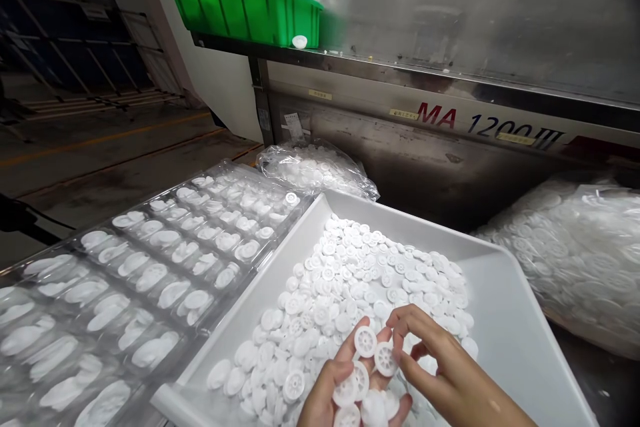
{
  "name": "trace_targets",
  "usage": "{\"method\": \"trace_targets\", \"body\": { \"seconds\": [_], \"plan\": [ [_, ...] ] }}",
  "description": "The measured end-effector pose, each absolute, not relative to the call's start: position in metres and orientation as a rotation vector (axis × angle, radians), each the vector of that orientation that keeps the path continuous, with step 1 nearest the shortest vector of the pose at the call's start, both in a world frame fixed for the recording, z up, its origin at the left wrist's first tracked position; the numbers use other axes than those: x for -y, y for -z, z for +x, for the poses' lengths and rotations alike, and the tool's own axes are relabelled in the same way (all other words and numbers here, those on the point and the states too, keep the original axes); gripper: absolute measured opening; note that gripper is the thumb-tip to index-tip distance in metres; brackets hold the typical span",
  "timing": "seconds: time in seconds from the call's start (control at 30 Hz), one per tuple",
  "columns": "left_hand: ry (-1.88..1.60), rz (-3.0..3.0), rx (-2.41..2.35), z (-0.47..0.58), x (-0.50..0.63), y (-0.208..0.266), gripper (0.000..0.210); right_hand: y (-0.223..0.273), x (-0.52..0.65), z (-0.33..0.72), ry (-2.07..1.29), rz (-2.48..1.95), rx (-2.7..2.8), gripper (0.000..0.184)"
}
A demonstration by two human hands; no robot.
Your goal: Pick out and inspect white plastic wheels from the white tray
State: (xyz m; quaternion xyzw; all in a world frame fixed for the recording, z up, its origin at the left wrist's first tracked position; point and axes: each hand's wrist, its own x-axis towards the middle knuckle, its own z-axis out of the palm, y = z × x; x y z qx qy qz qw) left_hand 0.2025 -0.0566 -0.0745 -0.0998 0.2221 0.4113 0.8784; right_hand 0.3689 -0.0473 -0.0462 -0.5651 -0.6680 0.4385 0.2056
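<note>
My left hand is cupped, palm up, around several small white plastic wheels with spoked centres. Thumb and fingers of my right hand close on the edge of one white wheel, just above the left palm. Another wheel sits beside it at the left fingertips. Both hands are over the near part of a large pale grey tray. A thick layer of the same wheels covers much of its floor.
Left of the tray is a clear plastic compartment tray with white pieces in its pockets. Clear bags of white pieces lie behind and at right. A green bin stands on the machine's ledge.
</note>
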Motion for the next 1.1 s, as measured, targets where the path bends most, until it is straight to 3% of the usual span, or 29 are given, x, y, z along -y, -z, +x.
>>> {"method": "trace_targets", "body": {
  "seconds": [0.1,0.27,0.4,0.57,0.7,0.97,1.1],
  "plan": [
    [-0.818,-0.078,-0.408,0.197,0.055,0.081,0.040,0.038,0.052,0.370,-1.136,-1.559,1.906,0.004],
    [-0.817,0.000,-0.379,0.191,0.052,0.083,0.044,0.030,0.062,0.369,-0.766,-1.443,2.241,0.024],
    [-0.850,0.007,-0.348,0.193,0.054,0.079,0.046,0.038,0.065,0.368,-0.613,-1.305,2.457,0.011],
    [-0.874,-0.164,-0.426,0.196,0.054,0.070,0.044,0.036,0.062,0.369,-0.844,-1.412,2.372,0.007],
    [-0.896,-0.297,-0.511,0.199,0.050,0.062,0.055,0.031,0.055,0.368,-1.113,-1.562,2.120,0.010],
    [-0.876,-0.347,-0.551,0.200,0.047,0.062,0.055,0.037,0.055,0.368,-1.129,-1.583,1.966,0.006],
    [-0.789,-0.294,-0.549,0.200,0.049,0.063,0.054,0.032,0.053,0.370,-1.204,-1.602,1.812,0.013]
  ]
}}
